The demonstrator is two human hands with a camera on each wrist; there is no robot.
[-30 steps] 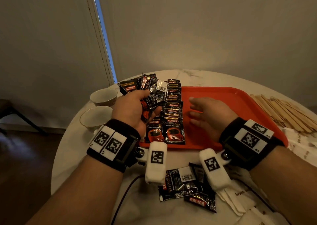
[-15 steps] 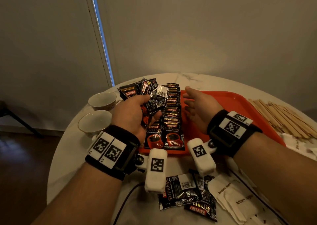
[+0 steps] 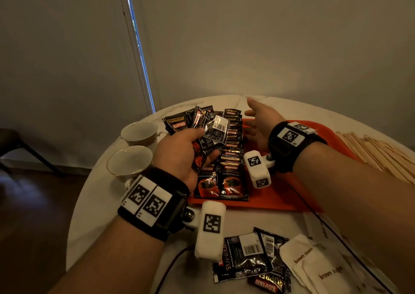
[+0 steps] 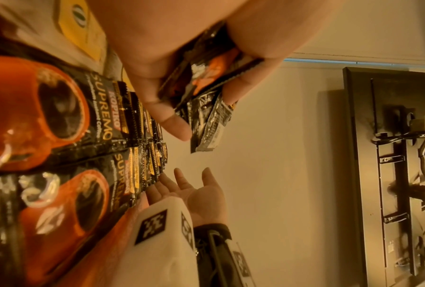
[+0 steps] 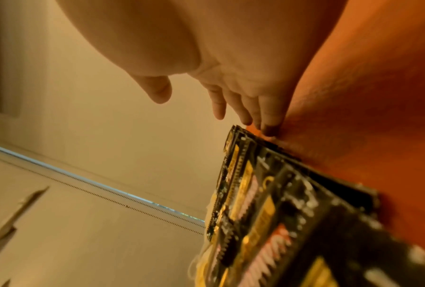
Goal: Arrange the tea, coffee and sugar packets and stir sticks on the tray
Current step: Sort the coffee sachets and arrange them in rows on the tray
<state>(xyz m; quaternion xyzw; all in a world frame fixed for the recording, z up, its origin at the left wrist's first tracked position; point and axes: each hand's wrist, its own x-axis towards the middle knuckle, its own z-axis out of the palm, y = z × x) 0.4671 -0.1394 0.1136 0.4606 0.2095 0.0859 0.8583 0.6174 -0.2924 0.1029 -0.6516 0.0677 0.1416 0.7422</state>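
Observation:
My left hand (image 3: pixel 202 144) grips a fanned bunch of black Kopiko coffee packets (image 3: pixel 199 124) above the left end of the orange tray (image 3: pixel 280 202). Two overlapping rows of coffee packets (image 3: pixel 231 156) lie on the tray under it. At the far end of those rows my right hand (image 3: pixel 251 116) is open and empty, fingers straight, its edge on the tray floor beside the right-hand row. The left wrist view shows the held packets (image 4: pixel 206 83) and the open right palm (image 4: pixel 196 192). In the right wrist view the fingertips (image 5: pixel 267 124) touch the tray (image 5: pixel 366 97) by the row's end (image 5: pixel 243 174).
Two empty cups (image 3: pixel 139 132) (image 3: pixel 130 161) stand left of the tray. Wooden stir sticks (image 3: pixel 377 152) lie to the tray's right. Near me on the marble table (image 3: pixel 94 215) are loose coffee packets (image 3: pixel 247 253) and white brown-sugar packets (image 3: pixel 314 264). A dark cable (image 3: pixel 170 269) crosses the front.
My right hand has slid away from me along the right side of the packet rows and turned onto its edge. The left hand still holds the same bunch.

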